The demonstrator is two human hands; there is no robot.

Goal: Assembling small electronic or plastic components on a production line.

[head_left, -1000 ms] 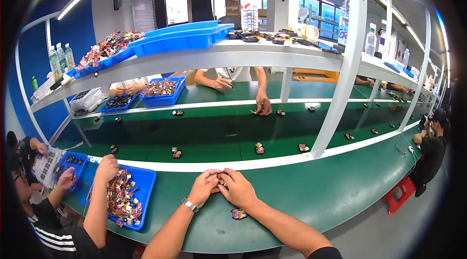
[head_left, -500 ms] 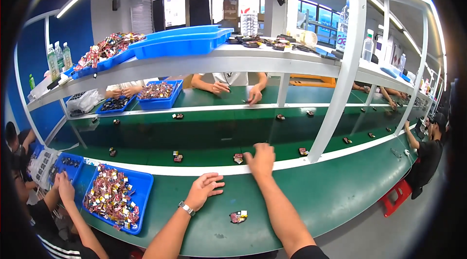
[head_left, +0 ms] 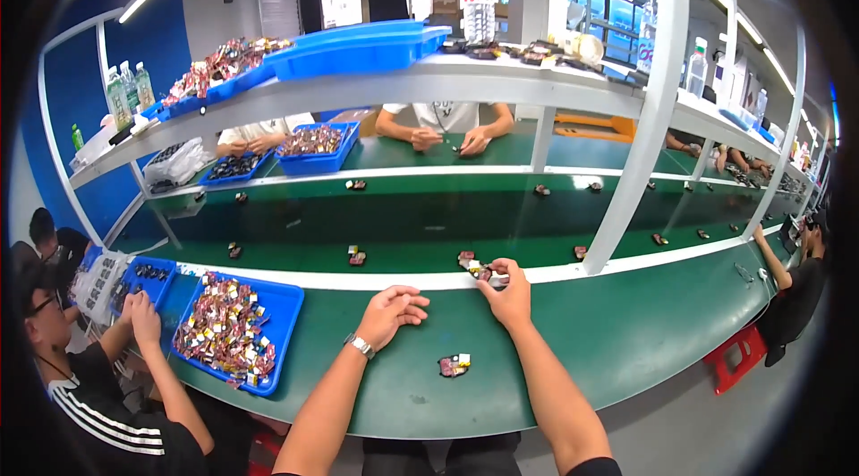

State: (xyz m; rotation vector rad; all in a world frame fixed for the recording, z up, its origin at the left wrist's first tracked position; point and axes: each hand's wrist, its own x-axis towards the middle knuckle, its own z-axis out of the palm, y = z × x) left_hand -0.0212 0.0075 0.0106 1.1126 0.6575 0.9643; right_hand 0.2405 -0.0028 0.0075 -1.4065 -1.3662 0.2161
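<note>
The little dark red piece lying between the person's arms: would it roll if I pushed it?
The piece would probably slide, not roll, since it lies flat on the green table. It's likely light, being so small beside the left hand. The white bit at its edge might bend or catch, but I can't tell how firmly it's attached.

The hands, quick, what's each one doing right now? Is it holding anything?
Left hand: open, fingers loosely curled, nothing visible in it.
Right hand: closed, fingers pinching a small dark part.
</note>
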